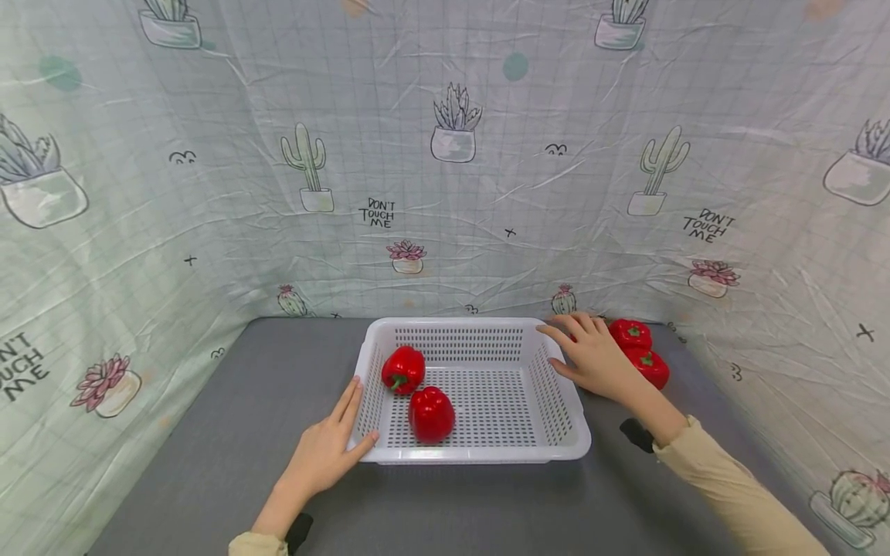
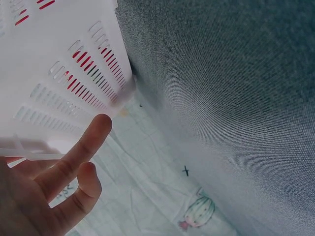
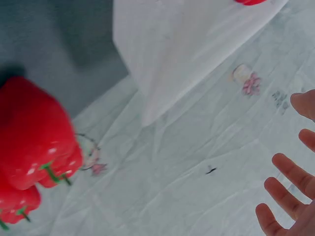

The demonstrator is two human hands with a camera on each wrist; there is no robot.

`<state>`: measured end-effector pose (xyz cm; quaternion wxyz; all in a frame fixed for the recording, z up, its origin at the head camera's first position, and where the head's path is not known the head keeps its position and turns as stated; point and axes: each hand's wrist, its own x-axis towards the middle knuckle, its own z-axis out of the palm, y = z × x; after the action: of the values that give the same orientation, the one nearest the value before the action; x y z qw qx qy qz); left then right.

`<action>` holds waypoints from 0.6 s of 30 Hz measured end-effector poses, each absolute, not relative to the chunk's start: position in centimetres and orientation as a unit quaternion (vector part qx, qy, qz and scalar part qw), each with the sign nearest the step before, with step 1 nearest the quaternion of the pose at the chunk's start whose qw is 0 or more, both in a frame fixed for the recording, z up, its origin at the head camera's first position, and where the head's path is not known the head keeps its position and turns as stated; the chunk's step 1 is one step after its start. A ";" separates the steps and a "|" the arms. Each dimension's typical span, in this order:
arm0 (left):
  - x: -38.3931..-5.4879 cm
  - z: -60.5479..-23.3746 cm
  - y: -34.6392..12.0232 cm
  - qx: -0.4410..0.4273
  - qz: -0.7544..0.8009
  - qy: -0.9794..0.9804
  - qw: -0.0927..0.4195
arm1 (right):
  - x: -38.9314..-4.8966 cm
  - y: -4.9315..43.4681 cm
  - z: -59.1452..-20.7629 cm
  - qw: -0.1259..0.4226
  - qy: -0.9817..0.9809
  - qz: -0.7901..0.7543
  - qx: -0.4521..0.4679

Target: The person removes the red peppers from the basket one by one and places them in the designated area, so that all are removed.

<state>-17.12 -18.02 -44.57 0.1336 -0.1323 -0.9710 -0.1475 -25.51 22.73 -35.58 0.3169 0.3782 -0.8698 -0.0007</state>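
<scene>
A white plastic basket (image 1: pixel 487 454) with slotted walls stands on the grey table. Two red bell peppers lie inside, one (image 1: pixel 403 369) by the left wall and one (image 1: pixel 432 415) nearer the front. My left hand (image 1: pixel 323 448) rests on the left rim, fingers nearly straight; in the left wrist view its fingers lie along the basket's outer wall. Above the back right corner, my right hand (image 1: pixel 591 359) is spread with nothing in it. More red bell peppers (image 1: pixel 648 369) sit just beyond it, outside the basket, partly hidden by the hand; several show in the right wrist view.
The grey table (image 1: pixel 229 432) extends around the basket. A pale cloth (image 1: pixel 514 185) printed with cacti hangs behind the table and along both sides, close to the peppers on the right.
</scene>
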 end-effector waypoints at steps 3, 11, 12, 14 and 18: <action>-17.1 -44.6 -18.0 -0.132 -0.148 -0.971 0.134 | -25.4 21.7 -35.2 0.312 -0.865 -0.001 0.394; -17.2 -44.6 -18.0 -0.127 -0.145 -0.973 0.129 | -25.6 18.8 -34.6 0.288 -0.856 -0.026 0.429; -17.2 -44.6 -18.0 -0.127 -0.146 -0.972 0.130 | -25.7 18.4 -34.6 0.286 -0.855 -0.029 0.433; -17.2 -44.6 -18.0 -0.127 -0.147 -0.972 0.132 | -25.7 17.7 -34.5 0.280 -0.853 -0.031 0.440; -17.2 -44.6 -18.0 -0.126 -0.145 -0.972 0.132 | -25.7 16.1 -34.4 0.274 -0.848 -0.033 0.452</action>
<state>-17.18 -18.01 -44.61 0.1317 -0.1260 -0.9724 -0.1454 -25.73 16.13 -34.43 0.2736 0.4523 -0.8482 -0.0335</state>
